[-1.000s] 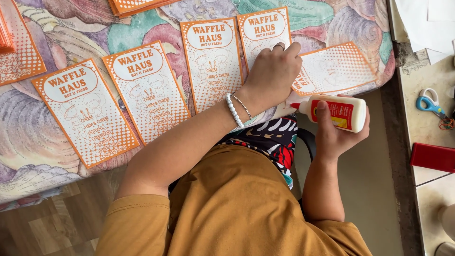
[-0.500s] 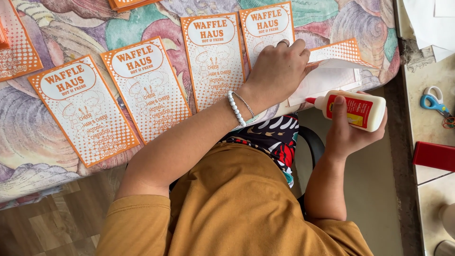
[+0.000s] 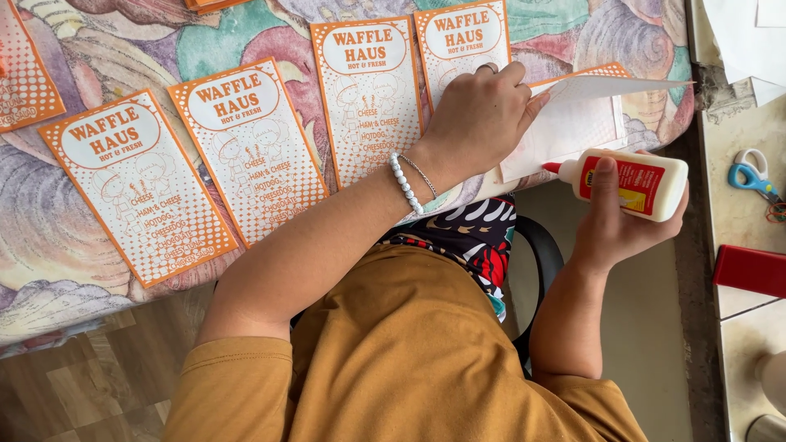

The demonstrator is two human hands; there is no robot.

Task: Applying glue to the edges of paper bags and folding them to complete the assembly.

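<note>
My left hand [image 3: 479, 115] pinches the edge of an orange-bordered card [image 3: 573, 123] and holds it lifted off the table, white back showing. A white bead bracelet sits on that wrist. My right hand [image 3: 614, 225] grips a white glue bottle [image 3: 634, 182] with a red label. The bottle lies sideways, its red tip pointing left just below the lifted card's lower edge.
Several orange-and-white printed cards [image 3: 246, 151] lie in a row on a floral tablecloth [image 3: 49, 237]. Blue-handled scissors [image 3: 749, 176], a red box [image 3: 749, 270] and white papers [image 3: 737, 41] sit on the tiled counter at the right. Wood floor shows at lower left.
My left hand has raised the rightmost card from flat, turning its white back up. My right hand has shifted right with the glue bottle.
</note>
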